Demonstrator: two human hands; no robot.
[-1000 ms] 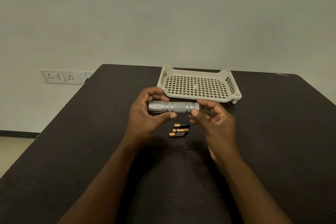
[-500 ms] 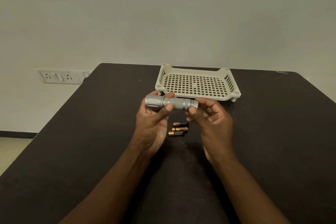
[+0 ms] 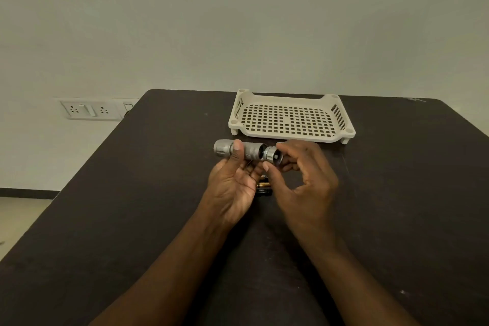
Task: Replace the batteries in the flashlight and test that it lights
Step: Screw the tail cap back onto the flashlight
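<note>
1. Held level above the dark tabletop (image 3: 132,206): a silver flashlight (image 3: 239,150), head end pointing left, gripped around the barrel by the left hand (image 3: 232,185), thumb pressed across the top.
2. Pinched between thumb and fingers of the right hand (image 3: 304,180): the flashlight's tail cap (image 3: 272,155), off the barrel and tilted just beside its open right end.
3. Lying on the tabletop directly below the hands: copper-and-black batteries (image 3: 263,188), partly hidden behind the left palm and right thumb; exact count impossible to tell.
4. Standing just beyond the flashlight, toward the far edge of the tabletop: a cream plastic tray (image 3: 291,137) with a perforated grid floor and short feet.
5. Mounted on the pale wall at left, level with the tabletop's far edge: a white socket and switch panel (image 3: 91,110).
6. Reaching in from the bottom of the view: both bare forearms, meeting near the centre of the tabletop.
</note>
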